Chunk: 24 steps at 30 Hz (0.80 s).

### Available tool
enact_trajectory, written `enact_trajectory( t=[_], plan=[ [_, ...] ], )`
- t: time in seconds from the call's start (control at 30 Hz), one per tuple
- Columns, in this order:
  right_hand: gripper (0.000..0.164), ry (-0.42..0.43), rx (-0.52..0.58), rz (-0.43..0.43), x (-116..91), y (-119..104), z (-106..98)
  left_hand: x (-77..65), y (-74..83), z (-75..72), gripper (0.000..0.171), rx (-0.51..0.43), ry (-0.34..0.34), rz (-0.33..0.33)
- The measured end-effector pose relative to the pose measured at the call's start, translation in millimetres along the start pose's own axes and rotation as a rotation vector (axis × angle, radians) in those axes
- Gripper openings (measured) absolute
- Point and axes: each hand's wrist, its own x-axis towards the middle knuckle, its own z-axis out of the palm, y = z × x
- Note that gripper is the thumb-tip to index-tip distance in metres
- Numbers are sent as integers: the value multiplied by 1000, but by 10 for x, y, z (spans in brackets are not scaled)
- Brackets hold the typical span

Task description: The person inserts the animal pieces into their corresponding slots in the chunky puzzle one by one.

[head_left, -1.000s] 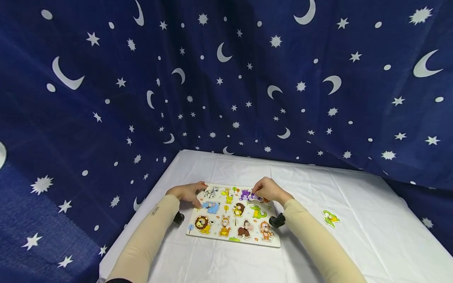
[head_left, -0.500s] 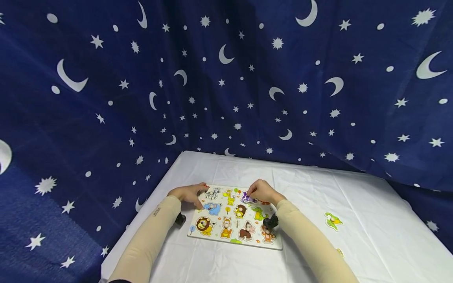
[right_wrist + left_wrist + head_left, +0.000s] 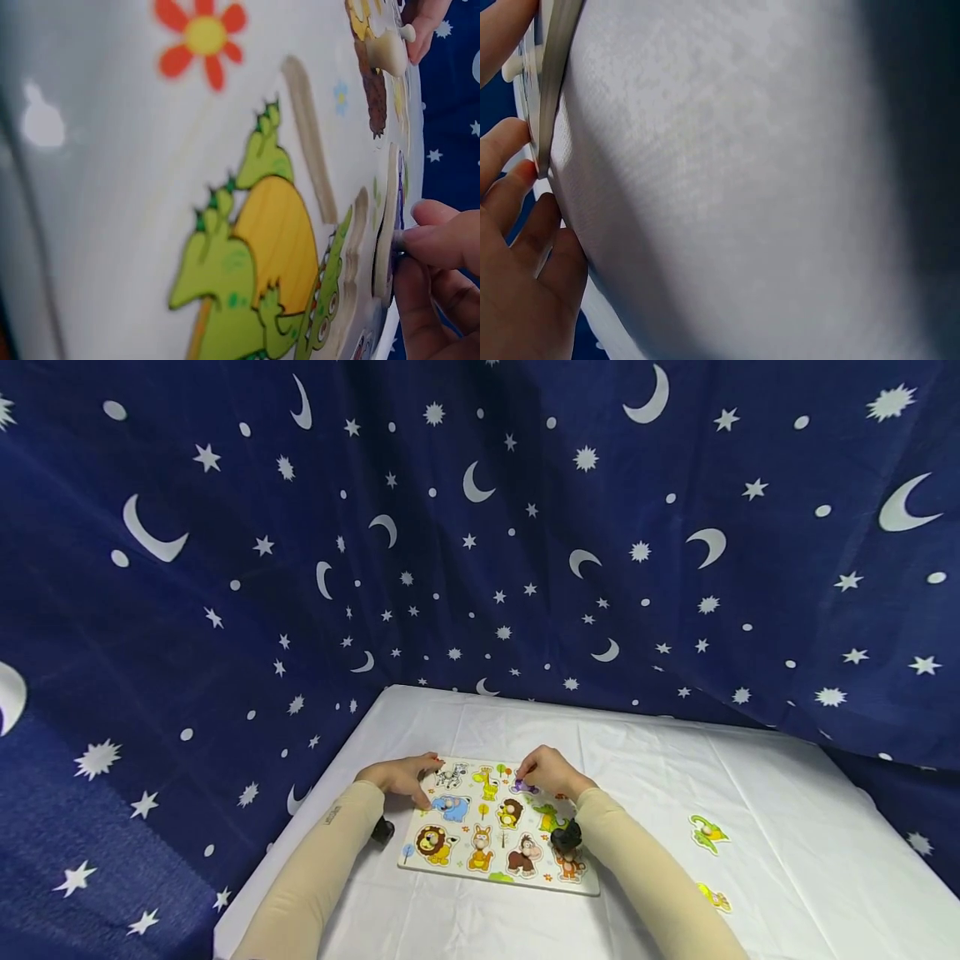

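My right hand (image 3: 553, 771) pinches the knob of a purple animal puzzle piece (image 3: 527, 787) over the far right part of a white puzzle board (image 3: 457, 870). In the right wrist view the piece (image 3: 385, 240) appears edge-on, tilted close over the board, thumb and fingertip on its knob. My left hand (image 3: 401, 777) rests at the board's left edge, fingers spread; in the left wrist view its fingertips touch the board's side (image 3: 551, 90). Lion (image 3: 432, 845), kangaroo (image 3: 481, 850) and gorilla (image 3: 524, 856) lie along the near row. The printed crocodile (image 3: 262, 225) shows within a grooved outline.
On the white tablecloth (image 3: 645, 760) right of the board lie a loose green and yellow piece (image 3: 707, 833) and a mostly yellow piece (image 3: 714, 897), close to my right sleeve (image 3: 652, 868). A dark blue star-patterned curtain (image 3: 450, 560) stands behind and left of the table.
My right hand has moved left with the purple piece, onto the matching purple picture. A second loose piece has come into view beside the right sleeve. The left hand stays at the board's edge.
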Motion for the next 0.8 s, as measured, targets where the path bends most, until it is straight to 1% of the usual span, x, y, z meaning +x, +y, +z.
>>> enact_trajectory(
  t=[0.23, 0.4, 0.5, 0.63, 0.8],
  plan=[
    [18, -3, 23, 39, -13, -11, 15, 17, -8, 5, 97, 24, 1, -6],
    [15, -11, 22, 28, -56, -15, -44, 50, -17, 9, 96, 40, -2, 2],
    [15, -16, 12, 12, -115, -19, -145, 58, -12, 1, 97, 50, -1, 3],
    [19, 4, 12, 2, -234, 14, -337, 59, -4, -25, 97, 58, 0, 1],
    [20, 38, -8, -5, -499, 207, -593, 54, -29, -14, 97, 66, -9, 0]
  ],
)
